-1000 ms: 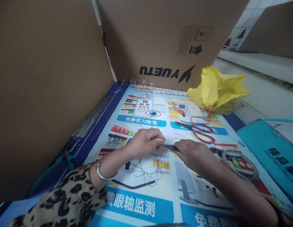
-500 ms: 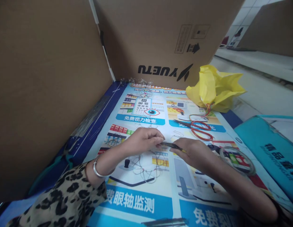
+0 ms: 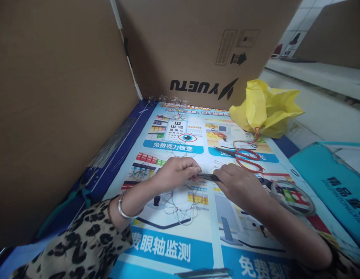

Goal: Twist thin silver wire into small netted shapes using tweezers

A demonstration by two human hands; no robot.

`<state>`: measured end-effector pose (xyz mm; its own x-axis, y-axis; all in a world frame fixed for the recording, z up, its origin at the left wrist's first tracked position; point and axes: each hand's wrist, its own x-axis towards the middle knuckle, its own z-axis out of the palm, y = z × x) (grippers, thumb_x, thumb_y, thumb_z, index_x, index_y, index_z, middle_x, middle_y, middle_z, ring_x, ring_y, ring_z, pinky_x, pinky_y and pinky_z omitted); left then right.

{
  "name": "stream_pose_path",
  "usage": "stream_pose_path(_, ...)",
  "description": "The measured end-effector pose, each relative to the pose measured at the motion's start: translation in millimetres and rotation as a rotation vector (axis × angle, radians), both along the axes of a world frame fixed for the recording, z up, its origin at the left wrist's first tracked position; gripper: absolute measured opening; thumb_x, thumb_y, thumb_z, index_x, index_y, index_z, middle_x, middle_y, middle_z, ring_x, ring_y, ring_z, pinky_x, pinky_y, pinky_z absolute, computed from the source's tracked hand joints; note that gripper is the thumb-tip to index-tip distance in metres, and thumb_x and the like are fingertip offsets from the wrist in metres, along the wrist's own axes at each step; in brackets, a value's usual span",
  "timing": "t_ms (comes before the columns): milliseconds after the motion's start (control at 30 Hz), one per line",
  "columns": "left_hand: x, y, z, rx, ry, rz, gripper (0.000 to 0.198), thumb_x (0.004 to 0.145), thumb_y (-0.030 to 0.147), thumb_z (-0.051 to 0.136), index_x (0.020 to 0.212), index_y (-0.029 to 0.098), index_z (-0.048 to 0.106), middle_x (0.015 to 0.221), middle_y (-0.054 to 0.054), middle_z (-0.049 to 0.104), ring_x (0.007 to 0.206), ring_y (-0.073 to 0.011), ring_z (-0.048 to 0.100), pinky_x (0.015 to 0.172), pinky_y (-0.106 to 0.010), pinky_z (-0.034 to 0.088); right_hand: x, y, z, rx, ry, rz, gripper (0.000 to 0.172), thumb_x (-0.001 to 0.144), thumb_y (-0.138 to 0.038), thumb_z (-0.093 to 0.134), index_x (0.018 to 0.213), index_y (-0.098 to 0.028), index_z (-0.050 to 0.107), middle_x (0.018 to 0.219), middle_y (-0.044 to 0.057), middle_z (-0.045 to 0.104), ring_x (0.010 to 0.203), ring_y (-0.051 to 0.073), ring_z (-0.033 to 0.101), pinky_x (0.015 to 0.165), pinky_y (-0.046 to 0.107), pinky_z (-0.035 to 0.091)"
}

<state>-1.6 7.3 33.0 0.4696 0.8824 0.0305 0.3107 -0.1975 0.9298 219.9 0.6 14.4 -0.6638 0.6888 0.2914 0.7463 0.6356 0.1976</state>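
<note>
My left hand is pinched shut on a thin wire piece, too small to make out clearly, just above a printed poster that covers the table. My right hand grips a pair of dark slim pliers whose tips point left and meet my left fingertips. A tangle of thin wire with small red beads lies on the poster right below both hands. My left wrist wears a silver bangle and a leopard-print sleeve.
Cardboard walls stand at the left and back. Red-handled scissors and a yellow plastic bag lie at the back right. A coil of clear wire and a teal bag sit on the right. Straight wires lie along the left wall.
Both hands stay together at the same spot. The right hand has turned slightly and drawn the pliers closer to the left fingertips. The view shifted a little.
</note>
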Motion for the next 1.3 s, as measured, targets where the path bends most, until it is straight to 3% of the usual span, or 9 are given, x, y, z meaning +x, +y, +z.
stream_pose_path(200, 4.6, -1.9, -0.6, -0.195, -0.145, 0.020, 0.017, 0.084, 0.027, 0.050, 0.076, 0.013, 0.058, 0.068, -0.003, 0.066, 0.067, -0.0132, 0.065, 0.067, -0.025, 0.051, 1.0, 0.9, -0.7, -0.061, 0.019, 0.003, 0.011, 0.083, -0.020, 0.051, 0.078, -0.019, 0.060, 0.073, 0.003, 0.060, 0.071, 0.019, 0.054, 0.063, 0.028, 0.035)
stream_pose_path(367, -1.7, 0.8, -0.4, -0.217, -0.179, -0.075, 0.019, 0.086, 0.028, 0.049, 0.090, 0.012, 0.059, 0.087, -0.008, 0.067, 0.083, -0.0169, 0.066, 0.078, -0.032, 0.052, 4.9, 5.6, -2.4, -0.226, 0.119, -0.059, 0.019, 0.087, -0.031, 0.046, 0.082, -0.019, 0.060, 0.079, 0.004, 0.063, 0.076, 0.017, 0.058, 0.064, 0.026, 0.039)
stream_pose_path(500, -7.6, 2.7, -1.3, -0.282, -0.203, -0.155, 0.030, 0.087, 0.034, 0.048, 0.101, 0.009, 0.059, 0.095, -0.013, 0.067, 0.086, -0.0182, 0.066, 0.080, -0.034, 0.052, 5.6, 7.9, -4.8, -0.257, 0.136, -0.090, 0.020, 0.087, -0.033, 0.046, 0.083, -0.019, 0.059, 0.080, 0.004, 0.063, 0.077, 0.017, 0.059, 0.066, 0.026, 0.041)
stream_pose_path(633, -7.4, 1.6, 1.2, -0.357, -0.294, -0.034, 0.033, 0.086, 0.035, 0.051, 0.103, 0.008, 0.059, 0.092, -0.014, 0.069, 0.078, -0.0173, 0.068, 0.073, -0.031, 0.053, 4.0, 7.4, -5.3, -0.216, 0.177, -0.081, 0.024, 0.088, -0.037, 0.045, 0.082, -0.018, 0.060, 0.079, 0.005, 0.062, 0.076, 0.017, 0.056, 0.067, 0.027, 0.041)
stream_pose_path(767, -2.3, -2.3, 5.1, -0.360, -0.301, 0.091, 0.029, 0.087, 0.030, 0.049, 0.104, 0.009, 0.060, 0.091, -0.013, 0.070, 0.076, -0.0148, 0.068, 0.071, -0.027, 0.052, -0.8, 1.3, 0.5, -0.024, 0.264, -0.045, 0.020, 0.086, -0.030, 0.047, 0.085, -0.016, 0.061, 0.080, 0.007, 0.061, 0.079, 0.019, 0.054, 0.070, 0.029, 0.039)
stream_pose_path(967, 6.5, -6.7, 5.3, -0.419, -0.280, 0.186, 0.026, 0.087, 0.030, 0.049, 0.099, 0.011, 0.062, 0.088, -0.011, 0.070, 0.068, -0.0141, 0.067, 0.064, -0.027, 0.053, -11.8, -12.1, 8.4, 0.181, 0.049, 0.033, 0.016, 0.084, -0.022, 0.048, 0.083, -0.016, 0.063, 0.071, 0.007, 0.057, 0.071, 0.020, 0.046, 0.068, 0.033, 0.032)
stream_pose_path(1300, 13.6, -10.6, 6.7, -0.490, -0.246, 0.248, 0.020, 0.089, 0.024, 0.045, 0.094, 0.012, 0.061, 0.079, -0.007, 0.068, 0.058, -0.0113, 0.067, 0.056, -0.021, 0.049, -10.6, -13.0, 5.1, 0.257, -0.064, 0.019, 0.012, 0.083, -0.018, 0.049, 0.085, -0.018, 0.061, 0.070, 0.005, 0.053, 0.070, 0.019, 0.041, 0.065, 0.034, 0.028)
